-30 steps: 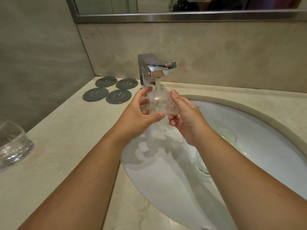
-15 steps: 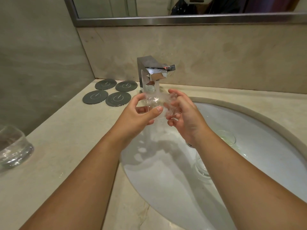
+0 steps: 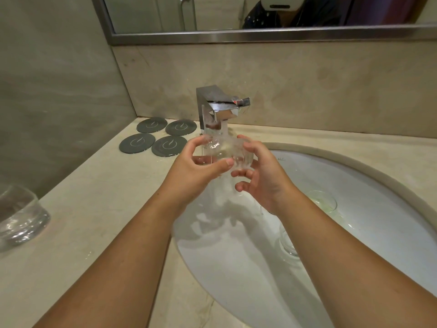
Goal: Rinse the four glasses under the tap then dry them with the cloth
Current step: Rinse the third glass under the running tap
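Note:
A clear glass (image 3: 227,152) sits under the running chrome tap (image 3: 218,108), tilted, with water splashing over it. My left hand (image 3: 198,169) grips it from the left, thumb across its front. My right hand (image 3: 260,171) holds its right side with curled fingers. Two more clear glasses lie in the white sink (image 3: 236,256): one (image 3: 322,201) at the right, one (image 3: 288,242) partly hidden by my right forearm. Another glass (image 3: 20,216) stands on the counter at the far left. No cloth is in view.
Several dark round coasters (image 3: 157,138) lie on the beige stone counter (image 3: 94,209) left of the tap. A mirror (image 3: 260,15) hangs above the back wall. A side wall closes off the left.
The glass has been turned and tipped under the stream between both hands. My right fingers have shifted around it. The other glasses have not moved.

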### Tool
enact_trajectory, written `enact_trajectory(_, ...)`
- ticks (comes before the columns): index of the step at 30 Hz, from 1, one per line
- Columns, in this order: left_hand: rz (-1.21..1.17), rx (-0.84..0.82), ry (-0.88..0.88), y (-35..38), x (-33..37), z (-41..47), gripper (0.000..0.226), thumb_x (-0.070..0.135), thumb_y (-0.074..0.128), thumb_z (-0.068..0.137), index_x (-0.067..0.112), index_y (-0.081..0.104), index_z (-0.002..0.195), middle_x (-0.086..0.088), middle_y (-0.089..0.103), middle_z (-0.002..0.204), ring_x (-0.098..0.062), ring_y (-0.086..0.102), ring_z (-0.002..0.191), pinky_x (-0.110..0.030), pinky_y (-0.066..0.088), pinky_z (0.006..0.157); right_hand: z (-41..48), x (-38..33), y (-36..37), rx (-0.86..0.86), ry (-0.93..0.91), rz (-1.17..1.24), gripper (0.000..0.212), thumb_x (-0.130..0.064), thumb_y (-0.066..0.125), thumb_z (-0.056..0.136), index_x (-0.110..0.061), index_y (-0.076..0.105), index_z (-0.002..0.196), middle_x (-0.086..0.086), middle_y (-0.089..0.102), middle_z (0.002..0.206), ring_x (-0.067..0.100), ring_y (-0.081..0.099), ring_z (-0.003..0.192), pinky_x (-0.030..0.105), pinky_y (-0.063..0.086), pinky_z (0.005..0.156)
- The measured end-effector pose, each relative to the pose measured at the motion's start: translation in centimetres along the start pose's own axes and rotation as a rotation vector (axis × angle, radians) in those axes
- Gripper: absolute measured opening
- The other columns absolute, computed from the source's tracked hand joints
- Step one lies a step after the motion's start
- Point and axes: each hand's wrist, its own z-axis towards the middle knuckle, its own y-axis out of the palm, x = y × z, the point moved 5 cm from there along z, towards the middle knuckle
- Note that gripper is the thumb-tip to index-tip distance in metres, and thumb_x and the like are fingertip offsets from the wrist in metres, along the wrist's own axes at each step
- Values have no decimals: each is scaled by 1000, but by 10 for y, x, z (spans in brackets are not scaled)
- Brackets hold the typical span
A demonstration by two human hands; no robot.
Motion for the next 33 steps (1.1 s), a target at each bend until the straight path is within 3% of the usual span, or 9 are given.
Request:
enact_trajectory(5,-56,-43,-18,6,-1,-1,74,34,96,80,32,56,143,-7,80,114,-18,78,107,-41,62,101,0,-4,-1,37,-71,7,38,-11,56,97,-32,71,125,10,61,100,19,52,66,33,38,55)
enact_trajectory(7,-55,-71,-22,7,-3,0,85,41,97,75,35,51,147,-3,80,114,-13,78,104,-42,60,105,2,-2,-3,55,-72,33,33,-12,58,97,-26,72,124,10,61,98,17,50,60,31,38,53)
enact_trajectory(10,5,-95,-15,8,-5,0,103,47,97,72,46,37,155,-2,74,130,-8,77,108,-38,56,105,3,0,-6,85,-36,59,24,-20,64,98,-14,69,122,10,61,97,15,51,53,29,38,49)
enact_trajectory(14,17,-41,25,5,1,0,93,32,90,84,48,32,156,6,60,144,-3,74,111,-18,53,87,0,4,-5,102,80,58,31,-33,65,100,-10,68,120,8,59,86,15,48,52,27,38,47)
enact_trajectory(16,-1,-12,45,4,2,0,92,28,89,86,44,34,158,7,60,143,-10,73,118,-14,54,85,-1,10,-4,83,165,48,36,-41,62,101,-10,70,118,9,59,84,15,47,53,27,40,48)
enact_trajectory(19,-1,9,71,4,4,0,79,20,87,89,45,40,148,9,62,135,-2,75,109,-8,53,77,-1,19,-3,55,282,51,46,-48,52,101,-10,70,119,11,63,76,16,47,52,25,40,44)
enact_trajectory(24,117,2,77,7,6,-1,76,20,87,89,39,44,150,8,65,128,9,72,87,-7,51,74,-2,22,-10,94,362,27,46,-57,50,98,-15,68,105,7,59,66,16,41,46,22,33,41)
enact_trajectory(33,243,19,63,16,14,-6,83,35,86,89,39,37,157,22,62,119,5,73,96,-12,52,79,-1,18,-23,222,330,40,54,-72,56,90,-19,62,90,2,48,58,15,30,45,23,27,41)
